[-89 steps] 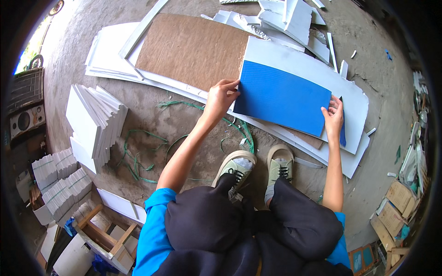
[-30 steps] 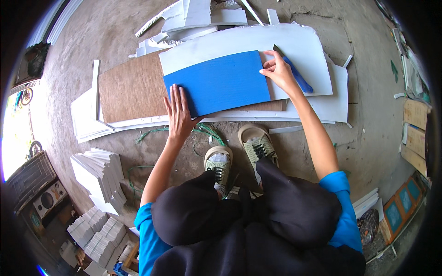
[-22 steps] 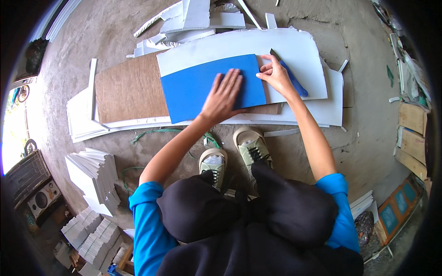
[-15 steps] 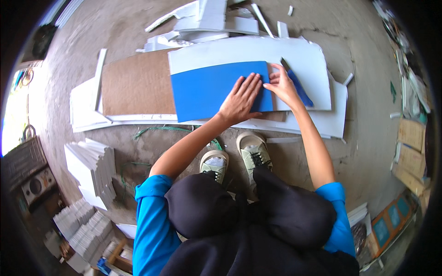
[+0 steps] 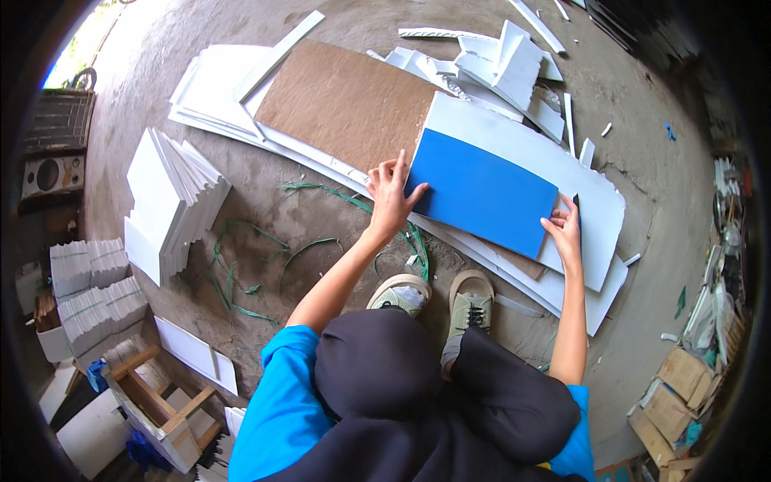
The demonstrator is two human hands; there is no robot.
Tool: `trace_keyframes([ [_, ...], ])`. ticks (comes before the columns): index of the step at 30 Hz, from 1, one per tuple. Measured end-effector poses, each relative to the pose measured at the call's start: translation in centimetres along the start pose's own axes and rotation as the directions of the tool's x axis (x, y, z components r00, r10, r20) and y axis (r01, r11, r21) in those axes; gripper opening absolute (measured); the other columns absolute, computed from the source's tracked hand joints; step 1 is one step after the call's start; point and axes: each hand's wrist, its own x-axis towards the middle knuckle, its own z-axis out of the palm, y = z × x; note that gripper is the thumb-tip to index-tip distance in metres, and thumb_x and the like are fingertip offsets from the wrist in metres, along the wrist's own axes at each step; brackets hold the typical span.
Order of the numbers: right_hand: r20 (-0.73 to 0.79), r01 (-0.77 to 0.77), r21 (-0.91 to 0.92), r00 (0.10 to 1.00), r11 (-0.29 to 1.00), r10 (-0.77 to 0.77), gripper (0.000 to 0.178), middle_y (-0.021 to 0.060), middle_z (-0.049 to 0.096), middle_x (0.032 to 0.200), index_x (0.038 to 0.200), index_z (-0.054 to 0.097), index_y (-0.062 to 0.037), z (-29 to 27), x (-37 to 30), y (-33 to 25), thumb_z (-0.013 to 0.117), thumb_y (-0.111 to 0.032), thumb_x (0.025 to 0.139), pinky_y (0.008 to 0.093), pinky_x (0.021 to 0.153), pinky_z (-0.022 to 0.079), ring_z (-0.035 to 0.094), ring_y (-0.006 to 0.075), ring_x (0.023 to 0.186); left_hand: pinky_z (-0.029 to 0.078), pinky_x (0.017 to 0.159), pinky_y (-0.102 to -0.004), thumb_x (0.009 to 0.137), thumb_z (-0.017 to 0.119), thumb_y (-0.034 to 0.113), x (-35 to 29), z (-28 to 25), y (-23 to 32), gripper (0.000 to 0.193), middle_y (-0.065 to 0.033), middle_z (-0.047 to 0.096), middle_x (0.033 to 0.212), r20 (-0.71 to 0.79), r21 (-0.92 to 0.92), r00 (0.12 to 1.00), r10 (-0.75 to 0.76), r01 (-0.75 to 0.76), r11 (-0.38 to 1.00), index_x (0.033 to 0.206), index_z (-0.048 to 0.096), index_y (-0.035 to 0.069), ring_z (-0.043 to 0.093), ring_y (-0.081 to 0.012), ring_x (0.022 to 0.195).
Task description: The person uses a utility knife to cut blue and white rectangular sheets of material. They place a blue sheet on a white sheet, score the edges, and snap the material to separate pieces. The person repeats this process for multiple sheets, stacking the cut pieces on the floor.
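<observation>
A flat blue rectangular board (image 5: 486, 193) lies across a larger white foam sheet (image 5: 522, 149) on the ground ahead of me. My left hand (image 5: 391, 197) is at the board's left edge, fingers spread, with its thumb touching the blue corner. At the opposite short edge, my right hand (image 5: 564, 233) grips the board, thumb on top and fingers curled by the side. A dark blade tip (image 5: 576, 200) shows just beyond the right fingers; most of that cutter is hidden. A brown board (image 5: 345, 100) lies to the left, partly beside my left fingers.
White foam offcuts (image 5: 514, 72) are heaped beyond the boards. Stacked white panels (image 5: 173, 201) stand at left, near tangled green strapping (image 5: 229, 281). A wooden-framed crate (image 5: 165, 410) is at lower left. Cardboard (image 5: 671, 402) lies at right. My shoes (image 5: 470, 301) are close to the sheets.
My left hand has moved from flat on the blue board to its left edge. My right hand stays at the right edge. The view has turned, so the sheets now slant.
</observation>
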Motion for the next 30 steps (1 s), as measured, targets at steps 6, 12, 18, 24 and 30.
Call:
trace_keyframes([
  [6, 0.032, -0.078, 0.002, 0.996, 0.997, 0.078, 0.076, 0.0085, 0.048, 0.097, 0.131, 0.028, -0.0082, 0.2, -0.1, -1.4, 0.069, -0.001, 0.067, 0.028, 0.078, 0.045, 0.051, 0.0146, 0.084, 0.026, 0.084, -0.0449, 0.074, 0.066, 0.029, -0.2, -0.1, -0.1, 0.067, -0.0124, 0.039, 0.112, 0.08, -0.101, 0.997, -0.024, 0.032, 0.994, 0.131, 0.036, 0.011, 0.034, -0.0289, 0.101],
  [12, 0.03, -0.134, -0.045, 0.99, 0.99, 0.135, 0.08, 0.0079, 0.047, 0.096, 0.132, 0.025, -0.0083, 0.3, -0.3, -2.8, 0.07, -0.004, 0.067, 0.0283, 0.08, 0.043, 0.05, 0.0146, 0.085, 0.026, 0.083, -0.0461, 0.073, 0.065, 0.032, 0.4, -1.1, 0.0, 0.06, -0.0067, 0.045, 0.111, 0.077, -0.137, 0.996, -0.034, 0.045, 0.99, 0.126, 0.044, 0.014, 0.035, -0.0271, 0.102],
  [18, 0.053, -0.141, -0.048, 0.988, 0.989, 0.143, 0.078, 0.0088, 0.047, 0.096, 0.131, 0.025, -0.007, 0.5, -0.2, -2.9, 0.07, -0.004, 0.067, 0.0283, 0.08, 0.043, 0.05, 0.0144, 0.085, 0.024, 0.083, -0.0402, 0.075, 0.062, 0.034, 1.3, -3.7, -2.0, 0.052, -0.0037, 0.052, 0.106, -0.014, 0.009, 0.996, 0.09, -0.09, 0.996, 0.121, 0.049, 0.014, 0.038, -0.0234, 0.102],
  [24, -0.054, -0.103, 0.065, 0.993, 0.993, 0.106, 0.055, 0.0078, 0.05, 0.095, 0.124, 0.037, -0.0066, 0.4, -1.3, -3.8, 0.062, -0.005, 0.075, 0.0289, 0.074, 0.046, 0.052, 0.0148, 0.081, 0.029, 0.082, -0.0414, 0.078, 0.061, 0.025, 2.1, -6.7, -4.4, 0.045, -0.0035, 0.05, 0.108, -0.126, 0.133, 0.992, 0.011, 0.006, 0.991, 0.12, 0.048, 0.016, 0.039, -0.0248, 0.1],
  [30, -0.379, 0.086, -0.549, 0.861, 0.831, -0.339, 0.036, 0.0102, 0.054, 0.095, 0.109, 0.05, -0.0059, -5.2, -2.3, 1.4, 0.061, -0.004, 0.075, 0.0347, 0.077, 0.043, 0.052, 0.0225, 0.088, 0.027, 0.088, -0.0435, 0.076, 0.063, 0.027, 5.5, -7.5, 3.3, 0.049, -0.003, 0.042, 0.117, 0.237, 0.154, 0.875, 0.423, -0.464, 0.873, 0.121, 0.047, 0.019, 0.033, -0.0264, 0.11],
])
